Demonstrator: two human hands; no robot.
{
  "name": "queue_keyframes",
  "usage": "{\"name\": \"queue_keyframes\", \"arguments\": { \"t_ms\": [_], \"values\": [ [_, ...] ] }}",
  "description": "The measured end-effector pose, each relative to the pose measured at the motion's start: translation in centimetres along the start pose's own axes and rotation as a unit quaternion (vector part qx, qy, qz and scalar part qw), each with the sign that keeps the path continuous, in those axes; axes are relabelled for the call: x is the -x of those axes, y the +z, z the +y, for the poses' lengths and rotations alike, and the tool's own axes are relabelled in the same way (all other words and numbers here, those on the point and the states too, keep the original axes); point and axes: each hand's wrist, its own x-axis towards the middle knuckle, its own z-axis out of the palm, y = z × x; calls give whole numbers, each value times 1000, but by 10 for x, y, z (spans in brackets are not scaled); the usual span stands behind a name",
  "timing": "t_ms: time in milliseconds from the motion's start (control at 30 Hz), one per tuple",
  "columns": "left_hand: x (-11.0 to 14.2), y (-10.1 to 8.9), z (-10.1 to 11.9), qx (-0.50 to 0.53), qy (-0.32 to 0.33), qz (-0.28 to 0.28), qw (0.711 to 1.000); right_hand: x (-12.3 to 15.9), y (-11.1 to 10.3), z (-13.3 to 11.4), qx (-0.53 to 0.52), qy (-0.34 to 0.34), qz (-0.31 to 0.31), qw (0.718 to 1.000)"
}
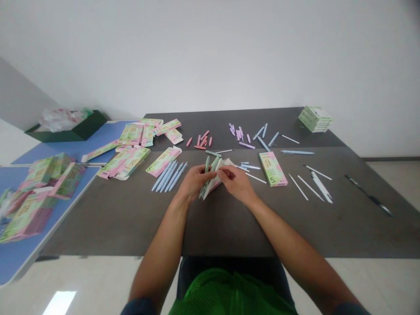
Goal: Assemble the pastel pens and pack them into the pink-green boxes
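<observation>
Several light green pens (207,167) are bunched in my left hand (193,183), its fingers closed around them. Against the pens stands a small pink-and-white pen box (215,183), tilted. Its upper edge is pinched by my right hand (239,183); part of the box is hidden by the fingers. To the left of my left hand, several light blue pens (169,176) lie side by side. Beyond my hands are a loose green pen barrel (213,153) and some blue pen parts (250,166).
A pen box (273,169) lies right of my hands; flattened boxes (126,161) are at left. Pink (204,141) and purple pen parts (241,134) lie farther back. White refills (310,188) and a black pen (369,195) are at right, stacked boxes (315,119) behind.
</observation>
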Motion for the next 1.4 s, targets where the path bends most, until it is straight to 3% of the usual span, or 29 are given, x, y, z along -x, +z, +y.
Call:
{"name": "queue_keyframes", "arguments": {
  "t_ms": [267,433,600,667,767,900,1067,1233,1400],
  "values": [
    [2,16,-3,64,5,-12,998,0,1,-1,-152,95,26,983],
    [1,22,-4,84,22,15,996,1,-2,-2,-242,96,33,965],
    [-1,17,-1,86,9,70,994,4,-8,-7,-171,5,23,985],
    [0,15,-2,105,1,39,994,8,-9,-11,-69,-64,9,995],
    [0,14,-6,146,5,-22,989,13,-7,-19,65,-172,-27,983],
    [-2,18,-18,143,-9,-28,989,15,0,-24,86,-234,-50,967],
    [-5,27,-28,95,-35,3,995,11,1,-18,96,-227,-53,968],
    [2,31,-18,41,-49,-25,998,10,-4,-15,85,-210,-4,974],
    [5,21,-7,3,-78,-42,996,7,-11,-13,-75,-62,69,993]
  ]
}}
